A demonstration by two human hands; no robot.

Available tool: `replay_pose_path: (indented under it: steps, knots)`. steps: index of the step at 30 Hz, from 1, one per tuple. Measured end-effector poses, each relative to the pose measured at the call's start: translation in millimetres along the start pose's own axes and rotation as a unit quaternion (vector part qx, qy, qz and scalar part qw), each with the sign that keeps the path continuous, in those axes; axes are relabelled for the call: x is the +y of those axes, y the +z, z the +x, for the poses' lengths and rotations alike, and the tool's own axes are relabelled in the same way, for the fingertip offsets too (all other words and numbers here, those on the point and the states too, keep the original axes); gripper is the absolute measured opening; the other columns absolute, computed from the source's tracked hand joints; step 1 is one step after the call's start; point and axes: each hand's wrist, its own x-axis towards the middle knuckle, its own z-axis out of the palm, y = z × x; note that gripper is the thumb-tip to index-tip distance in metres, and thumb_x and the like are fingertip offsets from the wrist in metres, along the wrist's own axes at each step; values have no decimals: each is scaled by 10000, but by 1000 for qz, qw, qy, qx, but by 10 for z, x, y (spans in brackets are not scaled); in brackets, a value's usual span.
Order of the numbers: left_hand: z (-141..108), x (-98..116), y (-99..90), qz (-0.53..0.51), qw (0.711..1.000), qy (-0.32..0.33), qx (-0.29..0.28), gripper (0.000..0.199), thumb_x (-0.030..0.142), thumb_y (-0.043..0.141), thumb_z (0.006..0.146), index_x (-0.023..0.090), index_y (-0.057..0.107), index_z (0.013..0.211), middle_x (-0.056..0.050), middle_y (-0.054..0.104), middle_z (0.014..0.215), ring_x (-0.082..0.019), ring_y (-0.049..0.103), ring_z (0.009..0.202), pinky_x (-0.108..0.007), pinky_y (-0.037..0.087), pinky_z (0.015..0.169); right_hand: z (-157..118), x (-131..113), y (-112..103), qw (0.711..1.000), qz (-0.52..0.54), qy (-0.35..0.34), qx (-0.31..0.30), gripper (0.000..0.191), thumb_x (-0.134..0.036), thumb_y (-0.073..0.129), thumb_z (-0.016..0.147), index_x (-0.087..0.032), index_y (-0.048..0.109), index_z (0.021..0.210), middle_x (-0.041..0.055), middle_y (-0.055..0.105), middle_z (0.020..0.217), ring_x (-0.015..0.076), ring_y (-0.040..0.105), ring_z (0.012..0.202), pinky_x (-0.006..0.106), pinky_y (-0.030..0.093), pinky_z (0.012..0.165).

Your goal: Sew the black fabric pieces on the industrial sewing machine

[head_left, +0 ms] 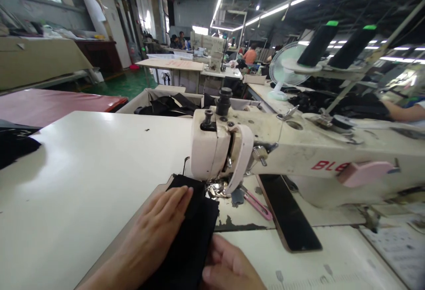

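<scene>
Left hand (159, 228) lies flat with fingers spread on top of the black fabric strip (191, 232), pinning it to the white bench (83, 170), while the right hand (229, 268) nips its near right edge, probably to keep it lined up. The strip's long axis runs from the person straight away, far end tucked under the presser foot (215, 189) of the sewing machine (299, 157).

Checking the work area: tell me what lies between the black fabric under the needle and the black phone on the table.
In the head view, pink-handled snips lie on the worn machine bed between the black fabric and the phone.
</scene>
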Motion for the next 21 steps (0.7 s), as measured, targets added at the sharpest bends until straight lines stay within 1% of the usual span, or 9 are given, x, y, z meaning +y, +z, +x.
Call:
replay_pose_path:
  steps: [2,3,7,11,13,14,17,19,21]
  knots:
    - [34,-43,-63,-101,988,106,-40,476,87,324,936,131,364,1408,-107,549,1317,-220,488,1197,-321,409,1016,43,-128,3,998,-1,-47,43,419,-203,780,672,-207,686,1080,39,716,1022,203,670,938,252,509,746]
    - [62,-61,-94,-142,978,134,-73,501,91,334,935,144,331,1432,-99,555,1309,-211,502,1177,-299,414,1008,55,-205,-2,997,-10,-54,53,391,-184,760,702,-193,683,1085,50,706,1055,205,661,968,258,513,769]
    - [155,-92,-165,-195,958,135,-160,535,112,384,932,158,295,1458,-112,583,1208,-234,557,1032,-337,460,948,80,-403,-42,997,-45,-38,42,317,-213,728,780,-151,673,1086,77,709,1028,182,669,918,251,522,763]
    - [197,-90,-151,-218,948,161,-164,434,130,350,959,167,405,1389,-117,603,1117,-236,567,956,-343,492,871,148,-355,-89,992,-96,-35,72,352,-336,737,785,-121,665,1055,81,717,904,171,664,811,270,518,726]
    - [248,-84,-128,-301,938,110,-136,362,141,343,970,196,498,1293,-88,613,1058,-205,577,920,-302,494,841,197,-309,-102,984,-145,-44,97,393,-383,739,749,-121,665,1033,63,712,819,171,656,734,274,509,677]
    - [290,-81,-117,-350,927,48,-123,320,156,354,972,202,529,1236,-68,617,1008,-184,585,877,-272,496,802,219,-295,-105,978,-169,-52,110,388,-384,742,723,-127,670,1005,48,706,782,166,646,691,265,497,645]
    - [475,-82,-88,-464,859,-151,-157,236,240,374,973,192,550,1123,8,563,754,-130,554,638,-202,453,590,266,-300,-105,960,-229,-89,134,264,-309,737,668,-147,685,869,13,676,691,159,607,627,241,445,594]
    - [603,-103,-70,-490,821,-188,-225,224,270,402,952,188,575,1069,39,519,670,-102,493,508,-180,391,479,278,-333,-102,946,-268,-113,146,184,-267,726,658,-160,682,801,6,656,664,183,604,653,255,442,604]
    - [691,-133,-43,-502,806,-179,-257,180,269,452,912,183,607,944,44,527,656,-83,471,453,-165,364,431,276,-360,-93,933,-298,-128,157,158,-256,708,668,-170,676,797,1,635,643,206,609,676,274,452,626]
